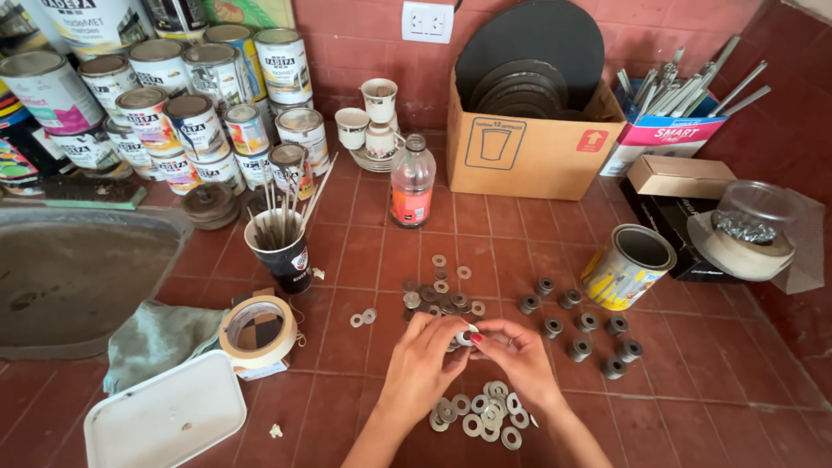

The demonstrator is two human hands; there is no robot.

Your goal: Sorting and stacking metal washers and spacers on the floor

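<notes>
On the red-tiled worktop [364, 251], a roll of beige masking tape [257, 330] lies left of the hands. The left hand [422, 364] and right hand [518, 357] meet, fingers [451, 334] closed together on a small silver metal washer [466, 337]. A pile of flat silver washers [478, 416] lies just below them; short grey metal bushings [579, 325] stand to the right.

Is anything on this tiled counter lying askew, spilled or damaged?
One thing stands out: the open paint can at the right lies tipped on its side, mouth upward-right, nothing spilling. The washers lie scattered loose, and the hands pinch one small piece between them. Nothing looks broken.
</notes>
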